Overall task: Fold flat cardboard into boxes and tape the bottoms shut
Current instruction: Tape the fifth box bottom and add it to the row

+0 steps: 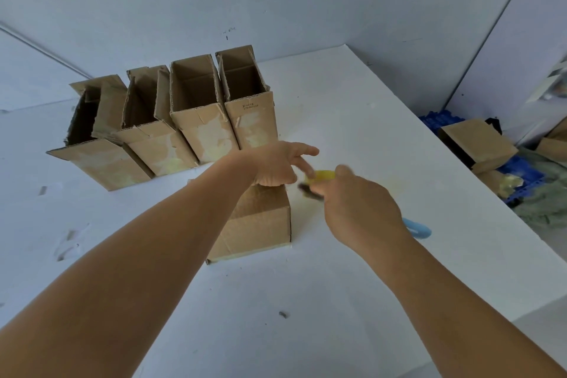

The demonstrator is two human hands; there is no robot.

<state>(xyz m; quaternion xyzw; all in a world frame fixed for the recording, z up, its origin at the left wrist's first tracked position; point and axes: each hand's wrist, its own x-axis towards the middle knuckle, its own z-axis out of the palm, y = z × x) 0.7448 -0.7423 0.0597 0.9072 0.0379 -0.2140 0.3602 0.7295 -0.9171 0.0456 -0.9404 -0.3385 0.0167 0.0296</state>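
Four open-topped boxes of brown corrugated cardboard stand in a row on the far left of the white, matte tabletop, their near faces marked with pale, patchy tape residue. Nearer, at centre, a fifth cardboard box rests on the tabletop, a strip of pale tape visible along its lower near edge. Left hand rests with the heel of its palm on the upper far edge of this box, fingers loosely extended toward the right. Right hand is curled around a motion-blurred yellow tape roll just right of the box; a light blue looped handle protrudes behind the wrist. Beyond the right edge of the tabletop lie another cardboard box and blue plastic crates.
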